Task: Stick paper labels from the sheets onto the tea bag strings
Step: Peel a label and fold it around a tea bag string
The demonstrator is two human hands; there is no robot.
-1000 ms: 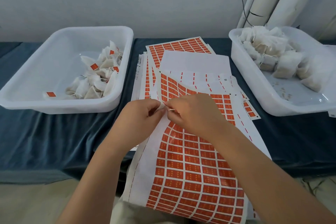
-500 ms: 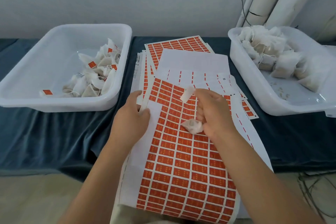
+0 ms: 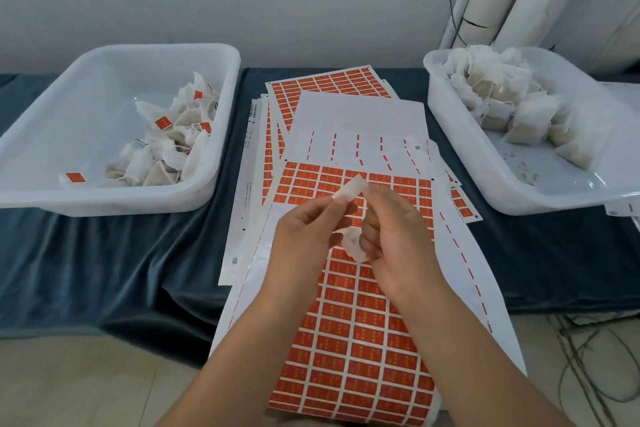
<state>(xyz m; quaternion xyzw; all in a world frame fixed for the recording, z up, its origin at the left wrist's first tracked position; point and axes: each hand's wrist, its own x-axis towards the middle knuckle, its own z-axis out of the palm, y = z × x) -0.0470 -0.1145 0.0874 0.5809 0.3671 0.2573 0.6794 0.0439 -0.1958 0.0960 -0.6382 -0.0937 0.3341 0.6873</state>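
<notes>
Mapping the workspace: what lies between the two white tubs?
In the head view: fanned label sheets on blue cloth between left tub and right tub; above them, left hand pinches a label, right hand a tea bag.

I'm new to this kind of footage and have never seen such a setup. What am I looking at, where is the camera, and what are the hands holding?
There is no machine here. A person works with bare hands, and the single picture comes from a camera worn on the head, looking forward and down.

The left hand and right hand together pinch a small peeled label, its white back facing the camera. The right hand's lower fingers also curl round a white tea bag.

Beneath the hands lies a sheet of orange labels, on top of more sheets spread over a blue cloth. The white tub on the left holds labelled tea bags. The tub on the right holds plain tea bags.
</notes>
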